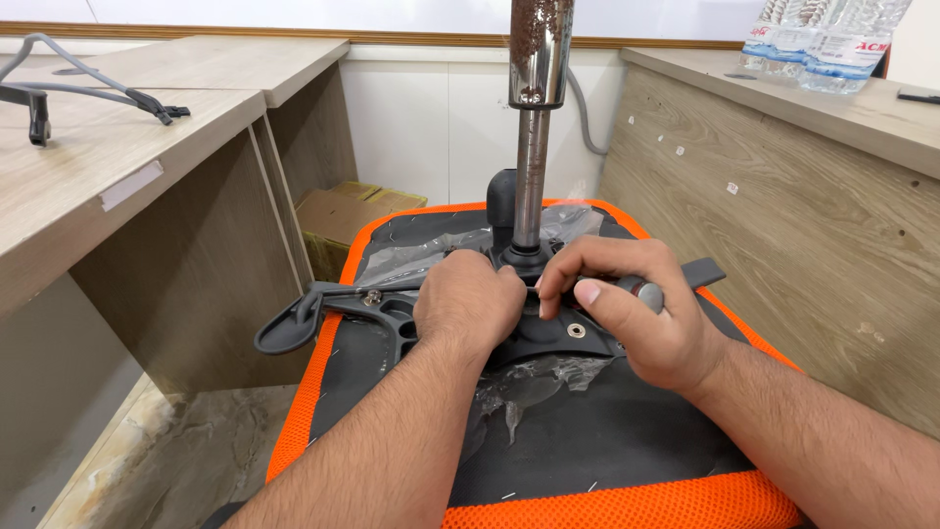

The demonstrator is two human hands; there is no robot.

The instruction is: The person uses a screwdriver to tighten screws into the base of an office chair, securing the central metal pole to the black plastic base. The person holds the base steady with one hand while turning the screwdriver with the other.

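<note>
An upturned office chair seat (587, 460) with orange mesh edging and a black underside lies in front of me. A black metal mechanism plate (392, 313) is on it, with a rusty chrome gas cylinder (534, 147) standing upright from its hub. My left hand (468, 302) rests fisted on the plate beside the hub. My right hand (627, 309) is closed around a small tool with a grey and red handle end (646, 291), at the base of the cylinder. A black lever (294, 328) sticks out to the left. What the fingertips touch is hidden.
Wooden desks flank the seat: one on the left (117, 167) with a grey chair part (59, 88) on top, one on the right (783, 196) carrying a pack of water bottles (822, 39). Cardboard boxes (343, 211) sit under the left desk. Torn clear plastic (529, 382) lies on the seat.
</note>
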